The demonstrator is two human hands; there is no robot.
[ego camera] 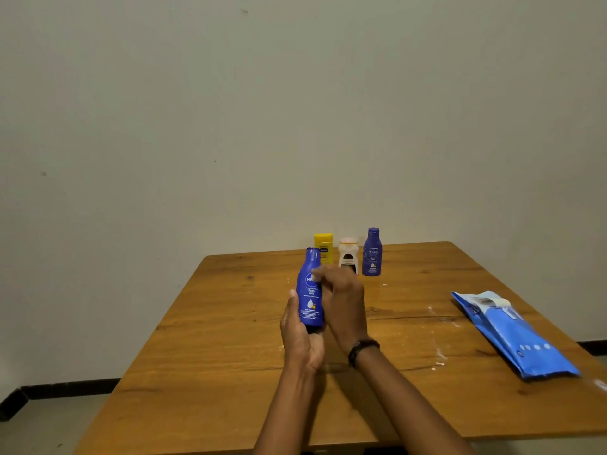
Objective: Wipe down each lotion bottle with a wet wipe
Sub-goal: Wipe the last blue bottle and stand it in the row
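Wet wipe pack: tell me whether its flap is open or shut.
Open. The wet wipe pack lies flat on the table, its white flap peeled back at the far end.

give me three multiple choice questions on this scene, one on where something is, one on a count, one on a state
1. Where does the wet wipe pack lie?
A. on the table's right side
B. beside the yellow bottle
C. on the floor

2. How many bottles stand at the table's far edge?
A. one
B. three
C. five

3. How is the blue lotion bottle held?
A. lying flat on the table
B. raised above the table in the hands
C. standing capless by the wall

Answers:
1 A, the pack rests flat near the right edge of the table.
2 B, yellow bottle, white bottle and dark blue bottle.
3 B, the left hand has a grip on its base and the right hand is at its side.
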